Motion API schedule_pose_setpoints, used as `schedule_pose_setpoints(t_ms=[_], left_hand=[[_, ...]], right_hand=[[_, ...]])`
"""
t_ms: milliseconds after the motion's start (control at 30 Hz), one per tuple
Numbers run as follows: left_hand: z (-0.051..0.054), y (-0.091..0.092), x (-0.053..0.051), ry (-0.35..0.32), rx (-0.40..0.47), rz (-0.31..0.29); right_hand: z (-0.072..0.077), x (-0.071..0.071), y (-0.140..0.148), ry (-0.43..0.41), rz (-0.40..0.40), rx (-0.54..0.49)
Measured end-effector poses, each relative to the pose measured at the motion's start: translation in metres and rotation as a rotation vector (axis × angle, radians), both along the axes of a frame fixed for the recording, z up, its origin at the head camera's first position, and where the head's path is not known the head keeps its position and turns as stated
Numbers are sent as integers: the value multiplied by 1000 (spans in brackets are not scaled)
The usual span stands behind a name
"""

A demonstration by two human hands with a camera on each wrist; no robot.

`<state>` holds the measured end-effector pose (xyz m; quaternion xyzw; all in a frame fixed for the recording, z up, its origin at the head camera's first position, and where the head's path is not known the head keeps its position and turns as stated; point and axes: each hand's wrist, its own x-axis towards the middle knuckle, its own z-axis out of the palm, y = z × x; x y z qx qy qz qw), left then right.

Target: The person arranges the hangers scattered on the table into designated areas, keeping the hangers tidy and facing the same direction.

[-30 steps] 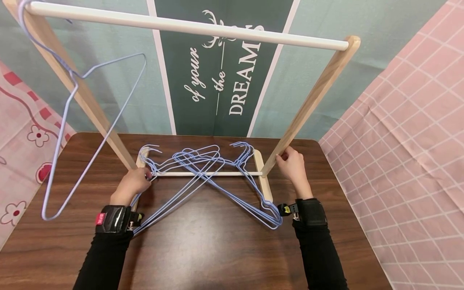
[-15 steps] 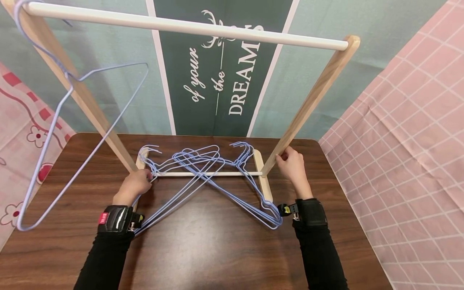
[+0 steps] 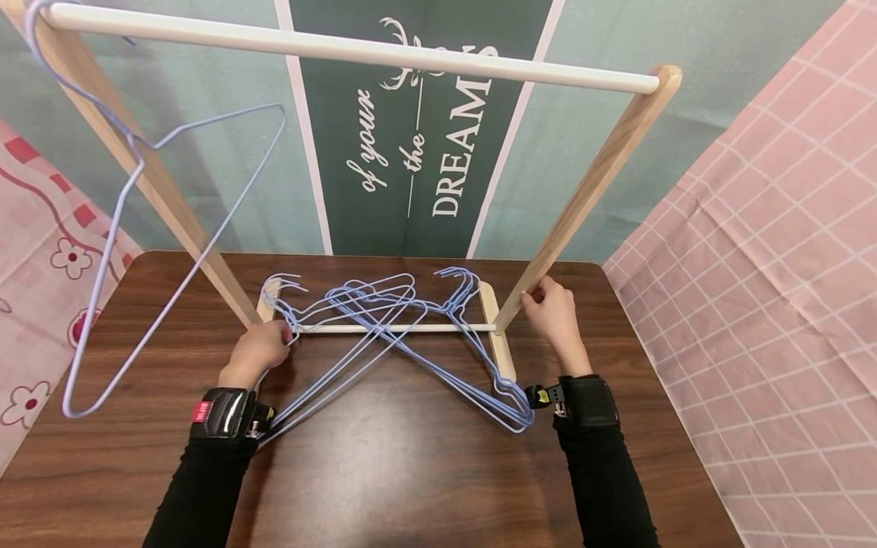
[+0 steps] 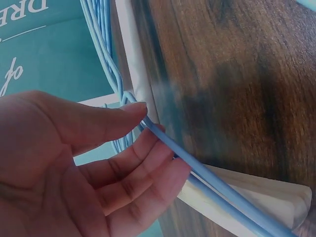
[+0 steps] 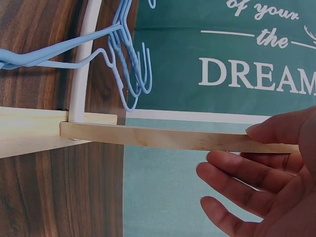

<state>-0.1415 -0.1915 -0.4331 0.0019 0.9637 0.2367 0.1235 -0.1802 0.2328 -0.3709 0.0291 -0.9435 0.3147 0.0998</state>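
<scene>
A wooden garment rack with a white top bar (image 3: pixel 356 50) stands on the table. On the left of its base, my left hand (image 3: pixel 255 353) pinches the wire of a light-blue hanger (image 4: pixel 197 168) between thumb and fingers. Several more blue hangers (image 3: pixel 373 320) lie crossed over the rack's white lower bar (image 3: pixel 438 329). At the other side, my right hand (image 3: pixel 551 316) pinches the wooden right upright (image 3: pixel 582 205) low down, with its other fingers loosely bent in the right wrist view. One hanger (image 3: pixel 113 213) hangs by its hook at the top bar's left end.
Wooden feet (image 3: pixel 503 346) carry the rack on the brown table (image 3: pixel 438 472). Behind it hangs a green cloth (image 3: pixel 411 152) with white lettering. Pink checked cloth (image 3: pixel 774 228) borders the right side, and flowered pink cloth (image 3: pixel 34 327) the left.
The hanging hanger has swung left and partly back. My left hand has shifted slightly right, the hangers under it moving a little with it. The right hand stays on the upright.
</scene>
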Motion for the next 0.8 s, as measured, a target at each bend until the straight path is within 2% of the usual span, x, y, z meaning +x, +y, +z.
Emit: schedule_pose_setpoints(t_ms=[300, 567, 800], left_hand=[[-1, 3, 2, 9, -16, -27], [1, 2, 2, -29, -14, -48], [4, -1, 1, -4, 24, -91]], right_hand=[[-1, -1, 1, 9, 3, 8], [-1, -2, 1, 8, 4, 11], [-1, -2, 1, -6, -1, 6]])
